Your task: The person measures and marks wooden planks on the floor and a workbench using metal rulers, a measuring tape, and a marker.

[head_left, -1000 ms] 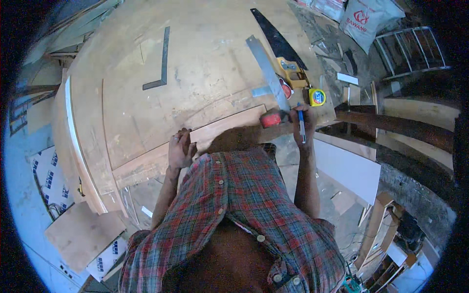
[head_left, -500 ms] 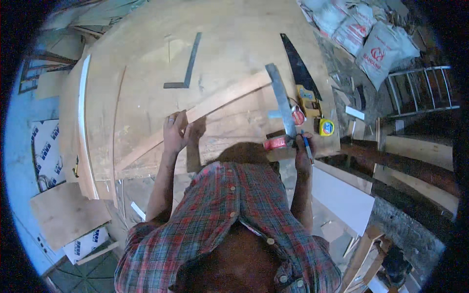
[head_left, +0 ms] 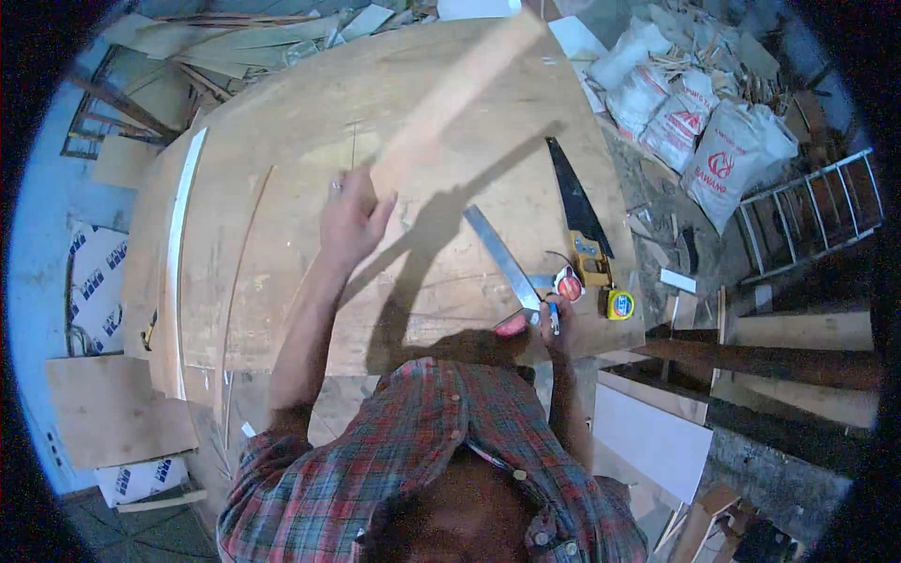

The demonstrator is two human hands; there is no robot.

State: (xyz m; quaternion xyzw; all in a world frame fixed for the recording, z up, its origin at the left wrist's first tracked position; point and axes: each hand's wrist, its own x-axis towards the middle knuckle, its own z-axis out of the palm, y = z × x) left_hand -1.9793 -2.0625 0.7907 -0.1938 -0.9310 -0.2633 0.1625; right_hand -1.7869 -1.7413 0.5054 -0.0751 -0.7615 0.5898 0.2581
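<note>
Up swings the wooden strip (head_left: 460, 94), left grip (head_left: 353, 223) clasping it, right grip (head_left: 560, 332) holding a blue pen (head_left: 554, 319): a lift, I'd say, wanting steadiness.

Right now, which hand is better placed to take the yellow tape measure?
Probably the right hand: it is much nearer the yellow tape measure, though it holds a blue pen-like tool. The left hand is farther off, gripping a wooden strip.

On the worktable (head_left: 300, 314), a handsaw (head_left: 581, 206) lies right of a rule (head_left: 503, 257), above a tape measure (head_left: 619, 304). Sacks (head_left: 727, 169) sit at upper right.
</note>
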